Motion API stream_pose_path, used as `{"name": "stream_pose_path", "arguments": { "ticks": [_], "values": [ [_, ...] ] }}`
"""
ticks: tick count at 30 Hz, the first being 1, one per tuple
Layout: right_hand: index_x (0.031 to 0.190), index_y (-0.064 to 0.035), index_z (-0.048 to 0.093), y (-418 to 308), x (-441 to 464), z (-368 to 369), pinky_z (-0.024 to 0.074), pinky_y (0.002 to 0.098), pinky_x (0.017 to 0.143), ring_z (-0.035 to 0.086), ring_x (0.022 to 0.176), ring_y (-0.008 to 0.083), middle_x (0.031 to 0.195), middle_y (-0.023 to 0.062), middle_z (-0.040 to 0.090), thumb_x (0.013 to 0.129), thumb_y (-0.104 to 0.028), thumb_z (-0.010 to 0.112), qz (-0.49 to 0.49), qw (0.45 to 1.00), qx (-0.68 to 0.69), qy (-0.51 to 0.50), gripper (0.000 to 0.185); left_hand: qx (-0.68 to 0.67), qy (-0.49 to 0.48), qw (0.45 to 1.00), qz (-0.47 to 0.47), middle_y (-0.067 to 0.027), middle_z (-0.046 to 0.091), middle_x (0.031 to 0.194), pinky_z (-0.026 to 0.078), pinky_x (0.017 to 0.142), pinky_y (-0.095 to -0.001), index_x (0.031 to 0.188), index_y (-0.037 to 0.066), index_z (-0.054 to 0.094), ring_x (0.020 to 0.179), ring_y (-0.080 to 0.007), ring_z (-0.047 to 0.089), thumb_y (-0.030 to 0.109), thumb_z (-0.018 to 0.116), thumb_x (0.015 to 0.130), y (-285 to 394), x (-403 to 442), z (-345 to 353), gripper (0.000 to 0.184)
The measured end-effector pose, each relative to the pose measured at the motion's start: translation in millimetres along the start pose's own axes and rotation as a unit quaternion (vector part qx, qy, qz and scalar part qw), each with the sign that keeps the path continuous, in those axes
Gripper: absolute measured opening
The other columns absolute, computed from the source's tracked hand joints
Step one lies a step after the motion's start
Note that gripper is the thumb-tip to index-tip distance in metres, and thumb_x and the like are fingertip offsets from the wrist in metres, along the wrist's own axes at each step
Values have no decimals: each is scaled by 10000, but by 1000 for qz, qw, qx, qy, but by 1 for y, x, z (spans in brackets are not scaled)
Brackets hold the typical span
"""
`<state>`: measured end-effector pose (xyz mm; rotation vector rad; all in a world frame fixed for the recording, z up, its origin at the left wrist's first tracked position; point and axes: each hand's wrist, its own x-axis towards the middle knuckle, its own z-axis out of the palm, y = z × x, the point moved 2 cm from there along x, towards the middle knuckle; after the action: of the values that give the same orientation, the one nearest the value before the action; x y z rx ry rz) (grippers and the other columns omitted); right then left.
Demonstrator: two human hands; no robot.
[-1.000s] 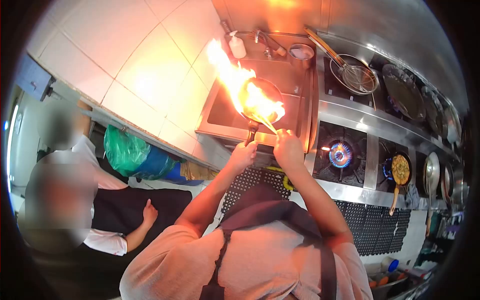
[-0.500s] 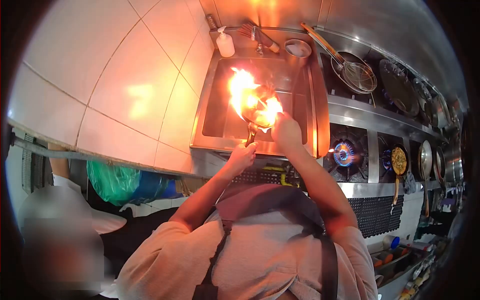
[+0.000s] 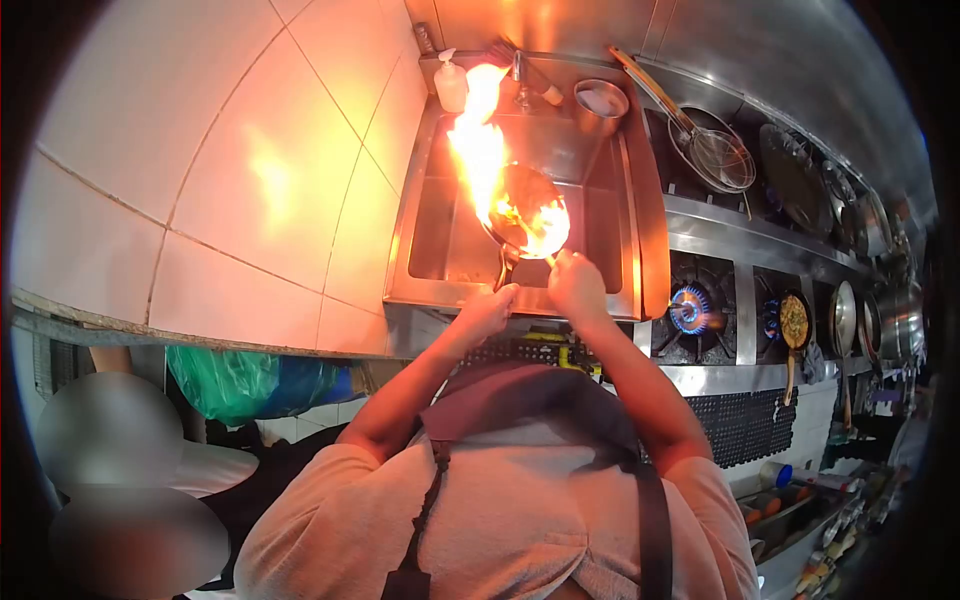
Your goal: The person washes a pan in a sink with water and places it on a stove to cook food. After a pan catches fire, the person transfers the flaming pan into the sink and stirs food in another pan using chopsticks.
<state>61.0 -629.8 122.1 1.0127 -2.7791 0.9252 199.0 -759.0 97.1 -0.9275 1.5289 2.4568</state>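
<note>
A dark frying pan (image 3: 532, 188) is held over the sink, with tall bright flames (image 3: 480, 155) rising from its left side and more fire along its near edge. My left hand (image 3: 487, 310) is closed around the pan's handle (image 3: 507, 266). My right hand (image 3: 577, 287) is closed near the pan's near right rim, on the thin handle of a utensil (image 3: 551, 261) that reaches into the fire. Glare hides the utensil's far end and whatever food is in the pan.
The steel sink (image 3: 424, 262) lies beneath the pan, with a pump bottle (image 3: 451, 84), a tap (image 3: 519, 78) and a metal bowl (image 3: 601, 103) behind it. On the right, a lit burner (image 3: 690, 309) stands beside a pan of food (image 3: 795, 325). Another person (image 3: 215, 468) is at lower left.
The flames have grown taller toward the back of the sink. More of the pan's dark inside shows. My right hand has moved slightly down toward my body; my left keeps its hold.
</note>
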Motion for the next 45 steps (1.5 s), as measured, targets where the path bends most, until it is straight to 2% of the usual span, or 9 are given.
{"name": "stream_pose_path", "arguments": {
  "ticks": [5, 9, 11, 27, 32, 36, 39, 40, 45],
  "values": [
    [833, -19, 567, -8, -10, -1, 497, 509, 662, 617, 741, 408, 797, 207, 611, 836, -104, 567, -44, 998, 43, -14, 85, 30, 6, 999, 15, 40, 441, 617, 275, 406, -248, 745, 111, 509, 477, -69, 379, 303, 566, 953, -1, 2, -1, 288],
    [821, -10, 576, 6, 1, 3, 497, 508, 676, 618, 760, 409, 807, 207, 611, 827, -106, 572, 8, 1000, -13, -7, 96, 11, -11, 1000, 8, 42, 444, 608, 280, 411, -243, 739, 109, 507, 481, -65, 379, 306, 567, 955, -7, 3, -3, 298],
    [838, -14, 600, -7, -9, -5, 505, 500, 679, 617, 756, 413, 800, 209, 612, 824, -108, 571, -70, 995, 70, -10, 99, 31, -7, 999, 10, 43, 445, 610, 285, 413, -240, 735, 112, 504, 486, -61, 383, 308, 567, 955, -10, 3, -2, 301],
    [785, -10, 560, 12, -17, 19, 496, 526, 653, 615, 725, 426, 752, 215, 600, 837, -115, 566, -10, 999, -8, -34, 117, 28, 31, 999, -3, 66, 417, 608, 275, 392, -222, 777, 139, 465, 453, -46, 363, 299, 569, 952, -7, -6, -4, 258],
    [756, -7, 565, 1, -18, 14, 492, 515, 627, 608, 702, 417, 732, 213, 600, 822, -87, 570, -67, 995, 73, -27, 104, 56, 18, 998, 2, 51, 439, 604, 288, 396, -239, 776, 123, 489, 449, -54, 370, 336, 587, 939, -9, -3, -12, 285],
    [773, 0, 586, 13, -2, 7, 492, 520, 670, 608, 735, 423, 785, 233, 611, 806, -88, 577, 65, 993, 65, -79, 94, 66, 10, 998, -10, 60, 416, 627, 279, 408, -231, 814, 135, 461, 474, -43, 352, 311, 571, 947, -11, -4, -13, 247],
    [811, -4, 611, 2, -7, 21, 492, 516, 678, 612, 740, 427, 787, 241, 618, 818, -114, 582, -127, 989, 67, -18, 113, 74, -2, 997, -6, 68, 399, 631, 267, 410, -222, 830, 143, 441, 485, -35, 343, 292, 559, 958, -9, -3, -16, 229],
    [842, -6, 627, 10, -2, 28, 491, 514, 678, 612, 742, 436, 795, 250, 620, 834, -130, 572, -39, 999, 32, -21, 136, 65, -7, 998, -4, 68, 399, 630, 267, 412, -220, 829, 143, 441, 485, -35, 343, 292, 557, 959, -8, -6, -14, 229],
    [861, -7, 633, 19, 3, 28, 488, 511, 670, 614, 744, 433, 794, 242, 625, 832, -123, 570, 18, 999, 28, -39, 136, 180, -23, 979, 93, 54, 419, 630, 289, 412, -230, 819, 129, 457, 480, -46, 363, 280, 556, 954, -26, 10, -30, 225]
  ]
}}
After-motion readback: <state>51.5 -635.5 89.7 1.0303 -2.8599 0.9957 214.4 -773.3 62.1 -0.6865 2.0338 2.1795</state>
